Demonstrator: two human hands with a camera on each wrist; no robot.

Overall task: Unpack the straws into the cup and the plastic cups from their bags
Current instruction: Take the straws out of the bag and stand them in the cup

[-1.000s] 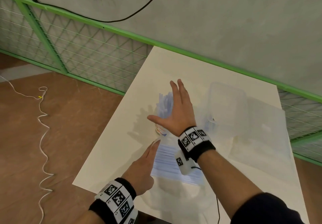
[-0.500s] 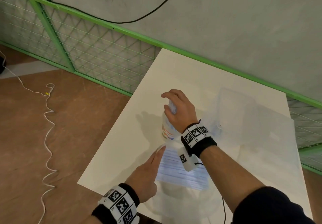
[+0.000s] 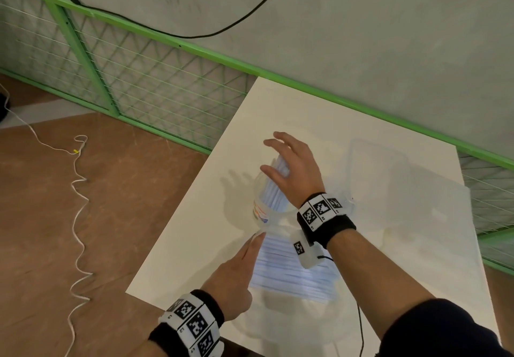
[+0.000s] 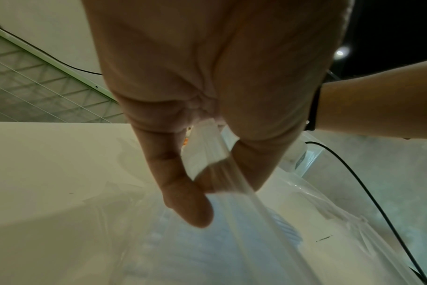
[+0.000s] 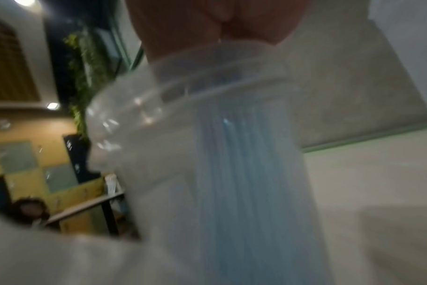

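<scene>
A clear cup [image 3: 260, 209] with a coloured print stands on the white table [image 3: 306, 112]. A bundle of white-blue straws [image 3: 274, 187] leans in it, and the cup [image 5: 144, 119] and straws [image 5: 244, 173] show blurred in the right wrist view. My right hand [image 3: 271, 156] hovers over the straw tops with fingers spread and loose. My left hand [image 3: 260, 235] pinches the rim of the clear straw bag [image 3: 292, 270], which lies flat with more straws inside. The left wrist view shows thumb and finger of that hand [image 4: 207, 173] nipping a fold of the bag [image 4: 232, 241].
A clear bag of plastic cups [image 3: 378, 173] lies on the right half of the table. The table's left edge [image 3: 178, 223] drops to a brown floor with a white cord [image 3: 76, 203]. A green mesh fence [image 3: 139, 84] and a grey wall stand behind.
My right hand curled round the straw tops in the cup half a second ago, and its fingers have now spread loose again. My left hand has kept its pinch on the bag.
</scene>
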